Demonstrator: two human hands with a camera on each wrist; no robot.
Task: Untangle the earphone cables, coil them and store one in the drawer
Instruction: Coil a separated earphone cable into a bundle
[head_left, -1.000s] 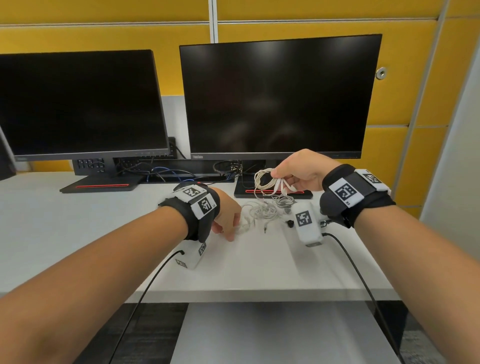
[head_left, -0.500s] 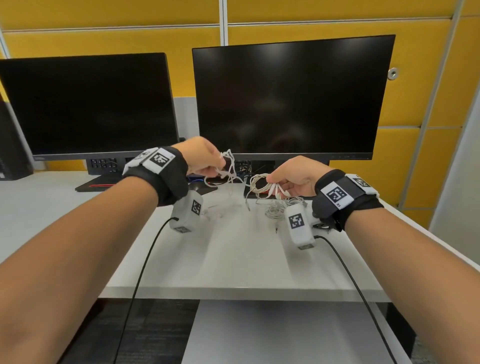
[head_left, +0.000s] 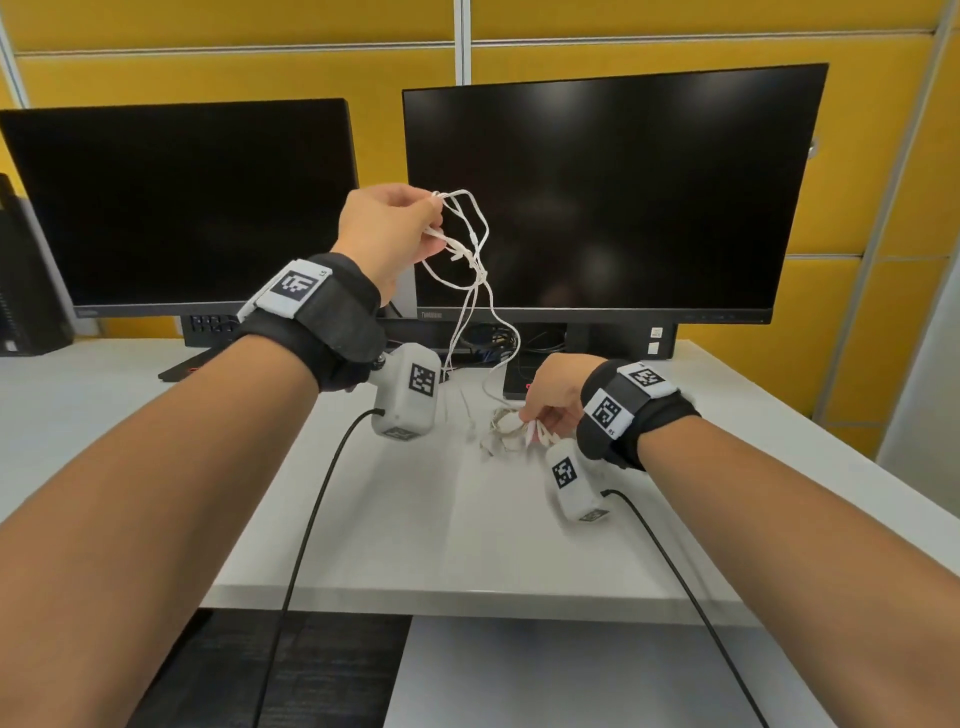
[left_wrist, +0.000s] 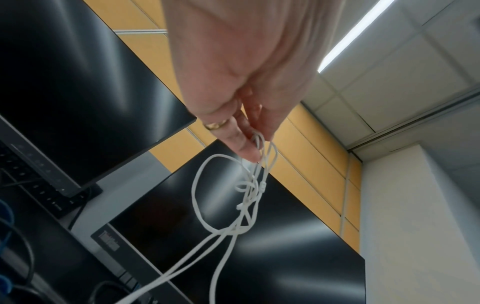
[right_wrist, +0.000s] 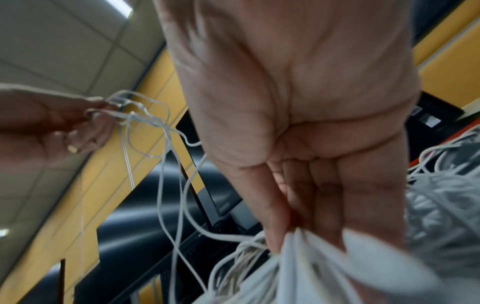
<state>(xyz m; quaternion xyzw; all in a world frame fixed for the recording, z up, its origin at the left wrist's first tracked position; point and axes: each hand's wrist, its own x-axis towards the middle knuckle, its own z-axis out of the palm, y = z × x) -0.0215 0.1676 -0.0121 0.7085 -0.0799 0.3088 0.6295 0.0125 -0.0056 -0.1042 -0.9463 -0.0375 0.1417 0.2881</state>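
The job is at the untangling step. The left hand (head_left: 387, 234) is up high in front of the right screen (head_left: 613, 192) and its fingers (left_wrist: 246, 148) pinch the top loops of one white earphone cable (head_left: 470, 249). The right hand (head_left: 553, 395) is down low, just above the desk (head_left: 415, 545), and its fingers are curled tight round a bundle of cables (head_left: 511, 428) that rests on the desk.

The lifted cable hangs mostly up and down. Its long way runs from the left hand at the top down toward the bundle by the right hand. Part way down the strands cross and twist into a small knot (left_wrist: 242, 207), and below the knot a few thin strands run on down together.

I think the two cables are not free of each other yet. The next move probably needs a slow pull, with the hands going further apart, and a finger to open the knot. A hard tug could make the knot tighter.

No coil is made yet, and I cannot see the drawer
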